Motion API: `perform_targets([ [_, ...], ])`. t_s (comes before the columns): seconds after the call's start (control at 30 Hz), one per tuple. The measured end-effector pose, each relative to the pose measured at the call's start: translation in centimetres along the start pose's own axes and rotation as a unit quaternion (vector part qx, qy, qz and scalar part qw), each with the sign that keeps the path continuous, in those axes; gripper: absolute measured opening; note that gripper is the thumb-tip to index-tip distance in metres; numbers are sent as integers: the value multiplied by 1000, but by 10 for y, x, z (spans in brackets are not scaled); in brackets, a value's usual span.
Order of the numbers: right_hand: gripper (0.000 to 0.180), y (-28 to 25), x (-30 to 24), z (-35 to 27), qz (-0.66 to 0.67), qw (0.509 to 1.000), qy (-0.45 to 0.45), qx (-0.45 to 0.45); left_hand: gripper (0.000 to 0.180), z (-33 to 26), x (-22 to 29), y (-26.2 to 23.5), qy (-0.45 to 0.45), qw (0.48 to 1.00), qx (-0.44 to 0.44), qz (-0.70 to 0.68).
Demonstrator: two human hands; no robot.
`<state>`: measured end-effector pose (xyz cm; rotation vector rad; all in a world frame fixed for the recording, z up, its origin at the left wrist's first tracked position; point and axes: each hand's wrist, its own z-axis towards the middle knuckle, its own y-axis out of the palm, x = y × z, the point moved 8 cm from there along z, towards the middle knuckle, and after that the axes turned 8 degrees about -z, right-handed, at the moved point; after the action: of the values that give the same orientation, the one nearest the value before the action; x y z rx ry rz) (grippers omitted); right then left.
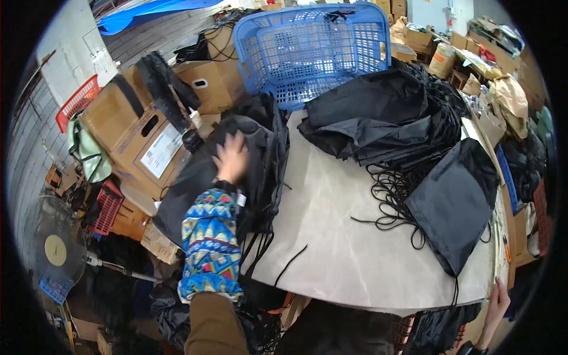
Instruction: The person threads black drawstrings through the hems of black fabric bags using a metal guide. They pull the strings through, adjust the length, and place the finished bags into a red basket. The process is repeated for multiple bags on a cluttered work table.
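Note:
My left hand [232, 160], smeared by motion, reaches over a pile of black drawstring bags [260, 154] left of the table's middle. Its fingers look spread and nothing shows between them. A patterned blue sleeve cover [212, 236] runs down my forearm. On the table's far right lies a larger heap of black bags [378, 112], its black cords [387, 195] tangled toward me. One flat black bag [455, 201] rests across the right side. No second arm with my sleeve shows.
Behind the bags stands a blue plastic basket [307, 59]. Cardboard boxes [136, 130] flank the table [331, 254] on the left, beside a fan [56, 251]. A bare hand [499, 300], apparently another person's, touches the table's right edge near an orange pen-like tool [506, 249].

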<state>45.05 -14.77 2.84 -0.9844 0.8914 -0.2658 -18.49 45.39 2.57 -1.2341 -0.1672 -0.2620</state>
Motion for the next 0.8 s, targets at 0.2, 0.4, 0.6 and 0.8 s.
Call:
perform_targets([
  [0.2, 22, 35, -29, -6, -4, 998, 53, -37, 60, 80, -46, 183, 61, 969, -222, -86],
  [0.4, 28, 89, -149, 13, -129, 979, -109, -114, 49, 113, -102, 162, 15, 879, -302, -368],
  [0.6, 30, 123, -181, 6, -232, 940, -234, -89, 29, 90, -27, 32, 78, 956, -280, -31],
  [0.8, 20, 108, -207, -31, -121, 944, -300, -64, 23, -100, 196, -49, 179, 883, -272, -338],
])
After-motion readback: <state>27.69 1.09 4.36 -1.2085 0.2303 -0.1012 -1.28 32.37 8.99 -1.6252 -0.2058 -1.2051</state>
